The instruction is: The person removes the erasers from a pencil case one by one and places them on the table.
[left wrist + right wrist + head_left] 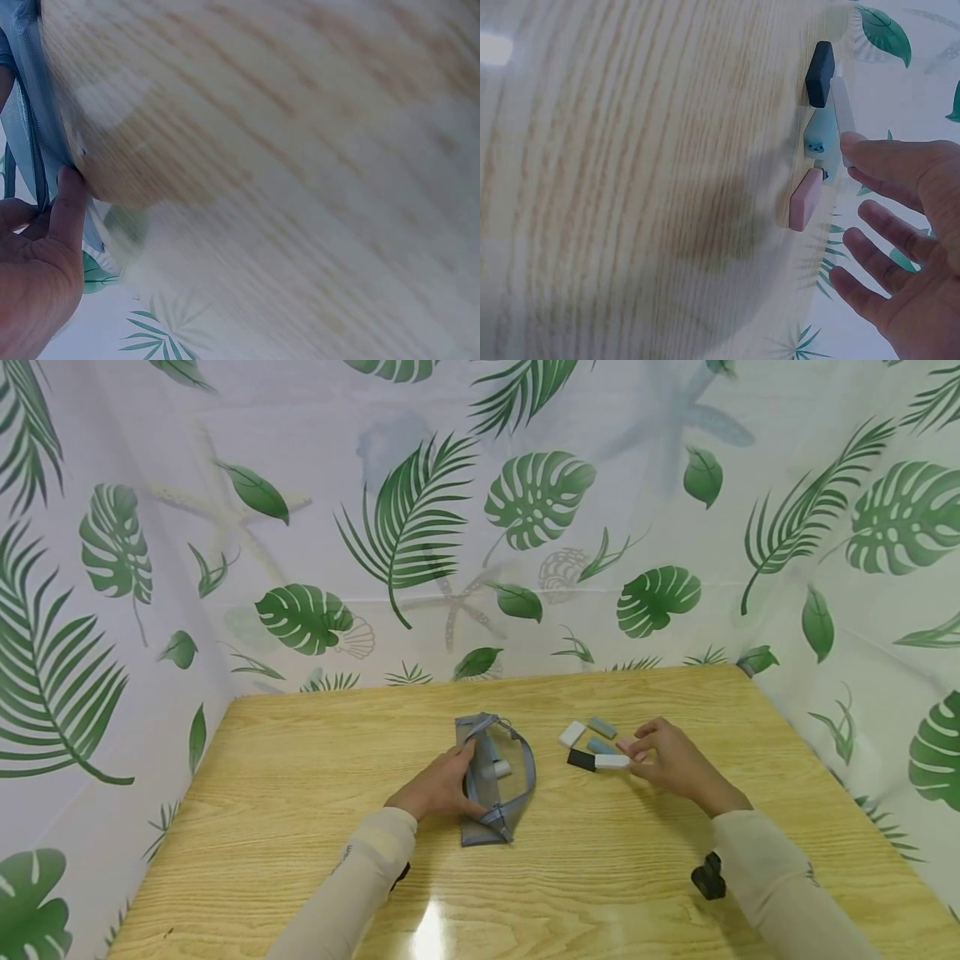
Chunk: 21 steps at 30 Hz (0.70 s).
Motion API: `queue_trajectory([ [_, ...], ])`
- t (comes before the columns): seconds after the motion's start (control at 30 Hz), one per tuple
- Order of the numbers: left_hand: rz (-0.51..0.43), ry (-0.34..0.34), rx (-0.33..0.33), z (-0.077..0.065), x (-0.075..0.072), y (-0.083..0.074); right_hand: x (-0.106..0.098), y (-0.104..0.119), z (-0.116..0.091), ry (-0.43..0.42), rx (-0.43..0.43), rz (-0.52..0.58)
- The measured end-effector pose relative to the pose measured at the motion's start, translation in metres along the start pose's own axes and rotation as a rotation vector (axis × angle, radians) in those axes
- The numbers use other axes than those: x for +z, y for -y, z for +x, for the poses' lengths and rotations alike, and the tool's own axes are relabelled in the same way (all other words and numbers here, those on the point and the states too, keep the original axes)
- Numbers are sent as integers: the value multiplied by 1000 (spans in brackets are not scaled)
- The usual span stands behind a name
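Note:
A grey-blue see-through zip pouch (486, 835) stands gaping on the table, with a whitish eraser-like block (501, 768) visible inside. My left hand (441, 783) grips the pouch along its left side; in the left wrist view the hand (37, 285) pinches the blue edge. To the right, my right hand (675, 760) pinches one end of a white eraser (611, 761) between thumb and index finger, the other fingers spread. In the right wrist view the white eraser (841, 109) is raised near a black eraser (820, 75), a light-blue one (820, 135) and a pink one (805, 201).
Another white eraser (572, 733) and a blue-grey one (602, 727) lie at the back of the group. The wooden table (300, 752) ends against a leaf-patterned cloth (442, 635) at the back and sides. A black wrist device (708, 877) sits by the right sleeve.

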<state>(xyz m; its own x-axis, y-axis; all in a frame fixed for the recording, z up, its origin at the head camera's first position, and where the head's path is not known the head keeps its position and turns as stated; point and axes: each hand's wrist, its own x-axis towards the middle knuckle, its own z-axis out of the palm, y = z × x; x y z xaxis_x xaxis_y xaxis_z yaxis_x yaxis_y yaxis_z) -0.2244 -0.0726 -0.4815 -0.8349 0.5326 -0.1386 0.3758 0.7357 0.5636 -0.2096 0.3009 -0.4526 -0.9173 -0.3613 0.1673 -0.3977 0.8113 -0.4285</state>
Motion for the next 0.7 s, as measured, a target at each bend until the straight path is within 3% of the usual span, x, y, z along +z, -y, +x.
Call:
queue_trajectory([
  [0.4, 5, -1, 4, 1, 0, 0, 3, -5, -4, 22, 53, 35],
  [0.7, 11, -5, 7, 1, 0, 0, 4, -14, -7, 25, 27, 22],
])
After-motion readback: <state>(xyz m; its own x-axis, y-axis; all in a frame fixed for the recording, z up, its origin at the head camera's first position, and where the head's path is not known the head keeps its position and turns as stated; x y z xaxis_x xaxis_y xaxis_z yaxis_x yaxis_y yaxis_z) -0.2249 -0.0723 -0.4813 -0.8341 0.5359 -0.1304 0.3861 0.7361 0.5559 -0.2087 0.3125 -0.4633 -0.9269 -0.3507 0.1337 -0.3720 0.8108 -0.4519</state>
